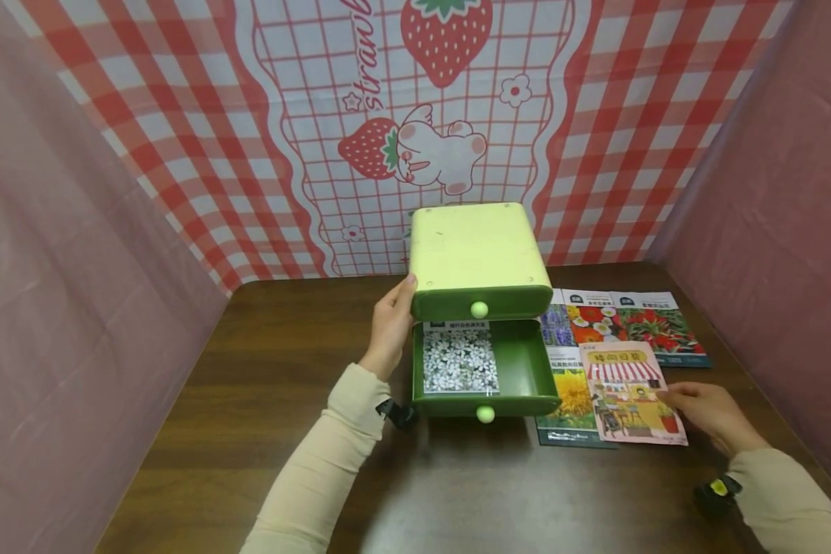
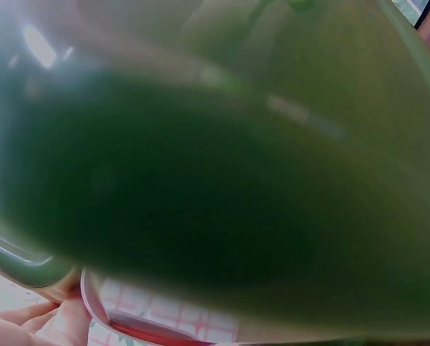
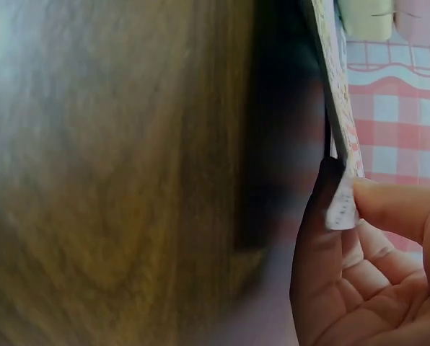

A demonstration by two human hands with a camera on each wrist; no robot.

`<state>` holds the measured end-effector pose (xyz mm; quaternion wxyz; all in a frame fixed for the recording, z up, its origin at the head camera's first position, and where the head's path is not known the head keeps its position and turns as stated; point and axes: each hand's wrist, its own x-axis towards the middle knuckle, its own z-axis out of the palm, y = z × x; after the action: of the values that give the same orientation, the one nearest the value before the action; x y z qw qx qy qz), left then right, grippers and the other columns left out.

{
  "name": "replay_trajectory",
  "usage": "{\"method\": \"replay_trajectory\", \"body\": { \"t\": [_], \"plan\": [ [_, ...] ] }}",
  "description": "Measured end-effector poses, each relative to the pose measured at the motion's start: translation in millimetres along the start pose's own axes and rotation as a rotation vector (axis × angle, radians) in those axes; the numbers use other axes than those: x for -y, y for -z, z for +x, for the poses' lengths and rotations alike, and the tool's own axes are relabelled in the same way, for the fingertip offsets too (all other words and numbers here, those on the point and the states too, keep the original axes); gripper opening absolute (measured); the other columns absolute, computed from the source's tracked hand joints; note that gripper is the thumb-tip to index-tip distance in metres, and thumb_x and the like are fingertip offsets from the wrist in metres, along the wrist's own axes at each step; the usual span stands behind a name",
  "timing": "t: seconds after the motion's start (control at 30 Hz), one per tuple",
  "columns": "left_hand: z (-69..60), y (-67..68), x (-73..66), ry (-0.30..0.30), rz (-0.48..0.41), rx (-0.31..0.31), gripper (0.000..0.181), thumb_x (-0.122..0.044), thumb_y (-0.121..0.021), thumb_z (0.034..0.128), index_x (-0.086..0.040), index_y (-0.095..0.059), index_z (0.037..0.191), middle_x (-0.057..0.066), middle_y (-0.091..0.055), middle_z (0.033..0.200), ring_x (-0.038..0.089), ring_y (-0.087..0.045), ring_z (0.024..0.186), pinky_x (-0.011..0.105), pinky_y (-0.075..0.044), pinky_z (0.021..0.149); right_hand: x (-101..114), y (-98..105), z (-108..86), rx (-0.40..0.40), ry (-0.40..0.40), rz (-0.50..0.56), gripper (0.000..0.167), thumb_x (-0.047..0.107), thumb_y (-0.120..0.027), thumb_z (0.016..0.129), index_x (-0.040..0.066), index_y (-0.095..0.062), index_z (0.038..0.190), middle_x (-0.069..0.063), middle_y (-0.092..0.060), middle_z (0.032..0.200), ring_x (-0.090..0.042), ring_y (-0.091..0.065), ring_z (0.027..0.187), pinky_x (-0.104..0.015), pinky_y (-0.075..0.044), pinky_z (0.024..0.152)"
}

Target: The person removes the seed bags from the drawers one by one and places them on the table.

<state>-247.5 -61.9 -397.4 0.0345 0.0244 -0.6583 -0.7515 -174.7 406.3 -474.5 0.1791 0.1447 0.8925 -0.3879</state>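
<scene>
A small drawer cabinet with a pale yellow top (image 1: 480, 245) and green drawers stands on the wooden table. Its lower drawer (image 1: 526, 362) is pulled out, and a packet with white flowers (image 1: 460, 360) lies in the drawer's left part. My left hand (image 1: 390, 327) rests against the cabinet's left side; part of it is hidden behind the green front. On the right, my right hand (image 1: 713, 415) pinches the edge of a pink illustrated packet (image 1: 637, 396) between thumb and fingers. The right wrist view shows the thumb (image 3: 392, 205) on this thin packet, seen edge-on.
Several flower-picture packets lie right of the cabinet, among them a red-flower packet (image 1: 665, 327) and a yellow-flower packet (image 1: 572, 400) partly under the pink one. A red-checked strawberry cloth (image 1: 180, 115) hangs behind. Pink curtains (image 1: 62, 308) flank the table (image 1: 277, 431).
</scene>
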Motion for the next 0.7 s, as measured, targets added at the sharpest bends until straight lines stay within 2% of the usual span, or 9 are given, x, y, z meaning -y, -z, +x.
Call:
{"method": "replay_trajectory", "body": {
  "t": [0.07,0.2,0.33,0.47,0.53,0.7],
  "plan": [
    [0.2,-0.4,0.0,0.002,0.000,-0.002,0.053,-0.046,-0.053,0.0991,-0.012,-0.055,0.140,0.004,-0.058,0.140,0.012,-0.063,0.100,0.026,-0.056,0.085,-0.5,-0.2,0.4,-0.025,0.022,-0.028,0.070,0.045,-0.054,0.097,-0.017,-0.048,0.129,-0.037,-0.052,0.124,-0.038,-0.056,0.103,-0.038,-0.052,0.076],
    [0.0,-0.6,-0.3,0.004,0.005,-0.003,0.054,-0.047,-0.053,0.0986,-0.013,-0.055,0.140,0.004,-0.058,0.140,0.012,-0.063,0.101,0.027,-0.056,0.086,1.3,-0.8,-0.2,-0.052,0.047,-0.059,0.063,0.039,-0.058,0.096,-0.018,-0.054,0.122,-0.035,-0.057,0.116,-0.035,-0.058,0.097,-0.034,-0.053,0.069],
    [-1.4,0.8,-0.5,-0.001,0.021,0.014,0.055,-0.050,-0.052,0.0986,-0.015,-0.054,0.141,0.002,-0.057,0.141,0.015,-0.063,0.106,0.030,-0.055,0.089,6.1,-1.7,-3.3,-0.078,0.030,-0.082,0.061,0.039,-0.059,0.095,-0.018,-0.056,0.118,-0.027,-0.062,0.104,-0.031,-0.056,0.090,-0.029,-0.048,0.064],
    [-2.3,1.7,-1.0,-0.002,0.026,0.028,0.057,-0.053,-0.051,0.0980,-0.015,-0.054,0.141,0.003,-0.057,0.141,0.016,-0.063,0.107,0.032,-0.055,0.092,10.3,-1.7,-5.7,-0.094,0.022,-0.116,0.058,0.039,-0.059,0.095,-0.016,-0.059,0.114,-0.019,-0.063,0.094,-0.027,-0.054,0.084,-0.027,-0.044,0.061],
    [-5.0,1.8,-5.2,0.005,0.027,0.035,0.056,-0.052,-0.051,0.0984,-0.015,-0.054,0.141,0.004,-0.057,0.141,0.014,-0.062,0.106,0.031,-0.055,0.092,12.2,-1.8,-6.8,-0.096,0.024,-0.135,0.056,0.037,-0.059,0.095,-0.016,-0.060,0.112,-0.017,-0.063,0.091,-0.026,-0.054,0.082,-0.028,-0.043,0.060],
    [-5.2,1.2,-5.3,0.009,0.027,0.029,0.055,-0.051,-0.051,0.0984,-0.015,-0.055,0.140,0.002,-0.057,0.141,0.013,-0.063,0.103,0.029,-0.055,0.089,14.3,-2.1,-7.7,-0.093,0.025,-0.161,0.053,0.036,-0.060,0.094,-0.014,-0.062,0.108,-0.015,-0.062,0.087,-0.025,-0.054,0.080,-0.028,-0.043,0.058]
  ]
}}
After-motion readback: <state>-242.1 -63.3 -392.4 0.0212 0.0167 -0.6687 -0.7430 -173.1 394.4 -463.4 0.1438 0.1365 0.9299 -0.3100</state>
